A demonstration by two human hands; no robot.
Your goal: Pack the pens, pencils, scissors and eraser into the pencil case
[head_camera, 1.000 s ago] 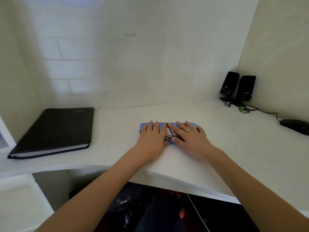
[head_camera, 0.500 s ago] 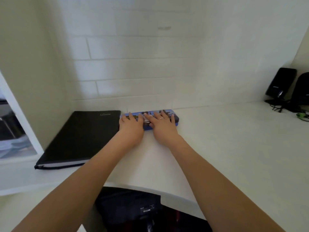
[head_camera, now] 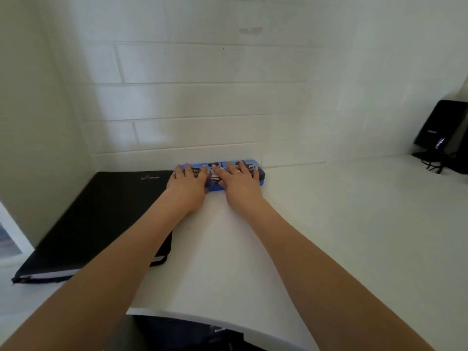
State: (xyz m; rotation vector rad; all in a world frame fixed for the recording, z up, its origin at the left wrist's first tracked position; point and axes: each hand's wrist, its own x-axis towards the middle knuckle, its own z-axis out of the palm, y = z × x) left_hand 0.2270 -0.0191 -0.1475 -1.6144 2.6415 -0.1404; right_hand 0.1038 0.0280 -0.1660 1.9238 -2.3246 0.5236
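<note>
Both arms reach forward across a white surface [head_camera: 316,224]. The left hand [head_camera: 187,186] and right hand [head_camera: 240,184] lie side by side, palms down, fingers straight and spread — each grip open, pressing flat on a closed blue pencil case [head_camera: 259,173] with a printed lid. The case lies against the tiled wall, just right of a black zipped folder [head_camera: 101,219].

A blue pencil case [head_camera: 249,165] with a smooth, slightly glossy printed lid lies at the back edge of a matt white desk [head_camera: 329,224], against a wall of smooth painted white brick [head_camera: 202,97]. At the desk's left edge, a black folder [head_camera: 101,219] looks matt and finely textured, like cloth or leatherette. A speaker [head_camera: 440,130] at the right edge has a dark, faintly shiny plastic-looking casing.
</note>
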